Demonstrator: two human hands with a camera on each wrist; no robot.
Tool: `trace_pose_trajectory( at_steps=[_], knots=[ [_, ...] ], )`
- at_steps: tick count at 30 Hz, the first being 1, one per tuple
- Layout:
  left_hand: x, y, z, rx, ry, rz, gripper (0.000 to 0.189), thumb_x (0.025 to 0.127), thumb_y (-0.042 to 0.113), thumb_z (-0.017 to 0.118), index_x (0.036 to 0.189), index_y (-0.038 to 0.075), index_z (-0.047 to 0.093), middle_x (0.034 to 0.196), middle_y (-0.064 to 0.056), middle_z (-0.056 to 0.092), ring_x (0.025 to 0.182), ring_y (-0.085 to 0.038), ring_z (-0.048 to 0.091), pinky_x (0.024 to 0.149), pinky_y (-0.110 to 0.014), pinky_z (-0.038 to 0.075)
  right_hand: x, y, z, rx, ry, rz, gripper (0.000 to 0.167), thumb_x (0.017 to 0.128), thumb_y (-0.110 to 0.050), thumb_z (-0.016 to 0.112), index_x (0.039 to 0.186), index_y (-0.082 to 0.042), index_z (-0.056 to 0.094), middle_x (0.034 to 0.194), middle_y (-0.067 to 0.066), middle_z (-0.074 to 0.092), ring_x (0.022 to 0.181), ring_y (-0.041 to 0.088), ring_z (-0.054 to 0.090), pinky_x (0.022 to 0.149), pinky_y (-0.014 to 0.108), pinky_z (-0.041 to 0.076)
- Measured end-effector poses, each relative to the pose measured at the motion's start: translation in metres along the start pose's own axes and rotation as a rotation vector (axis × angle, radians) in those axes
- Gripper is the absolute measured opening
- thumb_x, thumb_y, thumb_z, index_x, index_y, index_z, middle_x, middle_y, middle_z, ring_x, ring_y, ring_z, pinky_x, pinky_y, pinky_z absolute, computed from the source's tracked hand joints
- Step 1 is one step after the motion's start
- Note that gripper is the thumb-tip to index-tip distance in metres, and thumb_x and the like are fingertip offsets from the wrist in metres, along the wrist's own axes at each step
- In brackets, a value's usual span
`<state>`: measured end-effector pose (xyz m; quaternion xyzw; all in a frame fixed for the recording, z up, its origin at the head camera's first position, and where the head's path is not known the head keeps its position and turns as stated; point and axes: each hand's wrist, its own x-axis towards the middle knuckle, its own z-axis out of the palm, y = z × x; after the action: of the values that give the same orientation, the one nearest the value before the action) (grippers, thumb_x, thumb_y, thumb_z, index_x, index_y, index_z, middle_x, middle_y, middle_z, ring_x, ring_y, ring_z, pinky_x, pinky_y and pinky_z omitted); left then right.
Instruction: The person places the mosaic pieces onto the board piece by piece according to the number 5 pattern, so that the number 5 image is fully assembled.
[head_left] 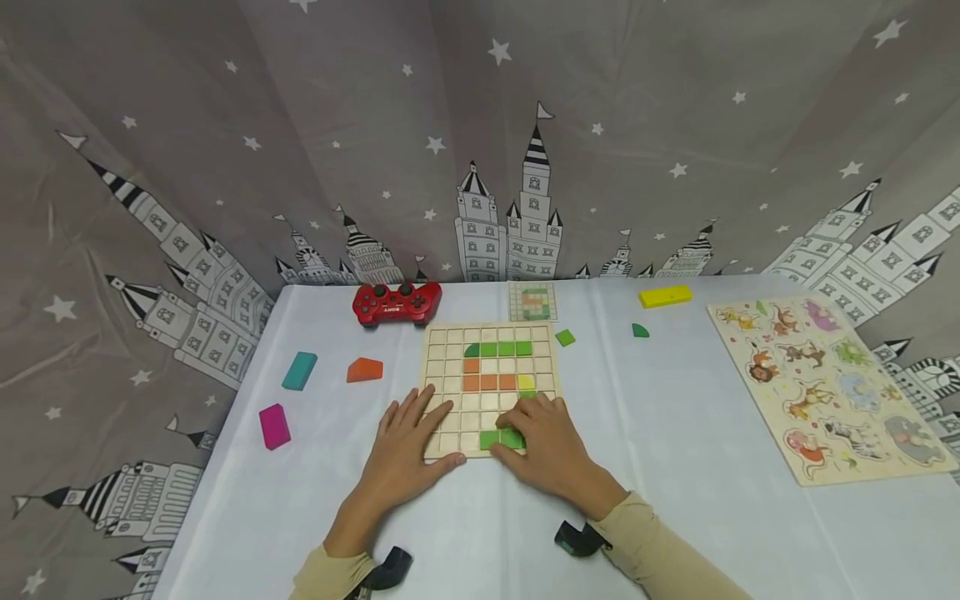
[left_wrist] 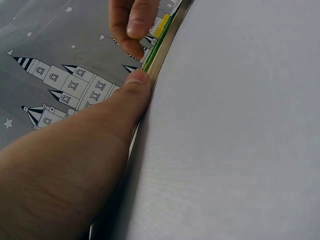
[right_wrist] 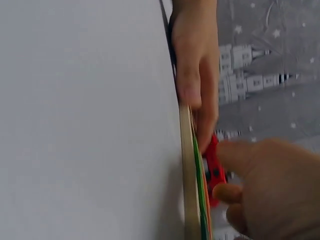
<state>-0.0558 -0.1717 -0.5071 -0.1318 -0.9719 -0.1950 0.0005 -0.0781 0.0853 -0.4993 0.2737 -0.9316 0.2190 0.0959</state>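
A square wooden grid board [head_left: 438, 417] lies in front of me with green, orange and yellow pieces in its cells. My left hand [head_left: 405, 446] rests on its left side, fingers spread over the cells and thumb [left_wrist: 136, 80] at the near edge. Over the lower right part of the board is my right hand [head_left: 551, 442], its fingers loosely bent and nothing seen between them. Green square tiles [head_left: 490, 439] sit in the bottom row by its thumb and partly under its fingers. The fingers cover some cells there. A small pattern card [head_left: 532, 302] lies behind the board.
A red game controller [head_left: 397, 304] stands behind left. Teal [head_left: 300, 371], magenta [head_left: 274, 427] and orange [head_left: 365, 370] blocks lie left. Right of the board are a green tile [head_left: 565, 337], a green quarter-round [head_left: 640, 331], a yellow block [head_left: 665, 296] and an animal puzzle board [head_left: 817, 450].
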Motion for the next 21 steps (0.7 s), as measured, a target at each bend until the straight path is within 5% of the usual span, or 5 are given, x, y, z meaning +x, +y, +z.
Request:
trace_pose_trajectory(
  at_steps=[4,14,17,21],
  knots=[
    [0.000,0.000,0.001,-0.004,-0.013,-0.008,0.084,0.083,0.067,0.069,0.153,0.024,0.049,0.168,-0.010,0.031,0.157,-0.037,0.023,0.126,-0.060,0.015,0.007,0.024,-0.012,0.031,0.018,0.095,0.032,0.089,-0.046,0.075,0.105,-0.018,0.076,0.095,-0.004,0.065,0.083,0.015,0.049,0.073,0.031,0.034],
    [-0.001,-0.002,-0.002,0.000,-0.011,-0.015,0.084,0.083,0.066,0.070,0.153,0.024,0.049,0.168,-0.010,0.031,0.157,-0.036,0.023,0.126,-0.060,0.015,0.030,0.153,-0.059,0.089,0.165,0.614,0.037,0.099,-0.031,0.067,0.120,-0.001,0.068,0.106,0.019,0.059,0.099,0.036,0.053,0.091,0.052,0.043],
    [-0.001,-0.001,-0.003,-0.010,-0.017,-0.019,0.084,0.083,0.066,0.070,0.153,0.024,0.049,0.168,-0.010,0.031,0.157,-0.037,0.022,0.127,-0.060,0.014,0.029,0.179,-0.065,0.061,0.134,0.684,0.040,0.099,-0.032,0.066,0.120,0.003,0.066,0.106,0.021,0.056,0.098,0.037,0.051,0.088,0.052,0.045],
    [0.000,0.000,-0.001,-0.008,-0.021,-0.015,0.084,0.083,0.066,0.069,0.153,0.024,0.049,0.168,-0.010,0.031,0.157,-0.037,0.023,0.127,-0.060,0.015,0.028,0.191,-0.068,0.049,0.060,0.676,0.035,0.100,-0.028,0.063,0.116,0.002,0.069,0.112,0.025,0.056,0.106,0.041,0.051,0.092,0.056,0.046]
  ],
)
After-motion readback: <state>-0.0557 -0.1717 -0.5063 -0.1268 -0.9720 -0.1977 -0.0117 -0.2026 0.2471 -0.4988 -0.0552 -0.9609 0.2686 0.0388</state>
